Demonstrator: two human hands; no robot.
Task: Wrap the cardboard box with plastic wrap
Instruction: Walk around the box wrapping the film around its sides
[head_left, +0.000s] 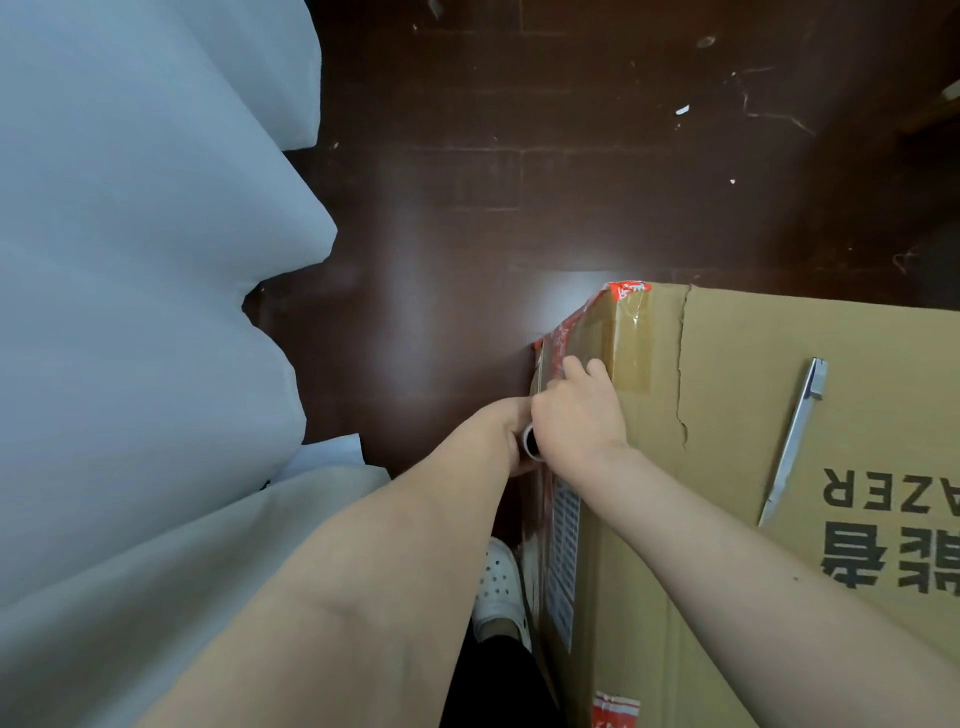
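Left hand (511, 434) gripped the plastic wrap roll (531, 442) against the cardboard box (727, 415) at its left side; right hand (579, 418) pressed spread fingers (574, 366) on film (551, 349), apparently anchoring it.

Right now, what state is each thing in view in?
brown cardboard box: closed, taped, top torn
clear plastic wrap roll: upright beside the box's side, gripped
silver utility knife: lying flat on the box top, untouched
left grip: holds the roll
right grip: fingers rest on the box's edge

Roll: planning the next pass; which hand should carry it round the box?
Probably left: the left hand grips the roll beside the box; the right hand rests on its edge.
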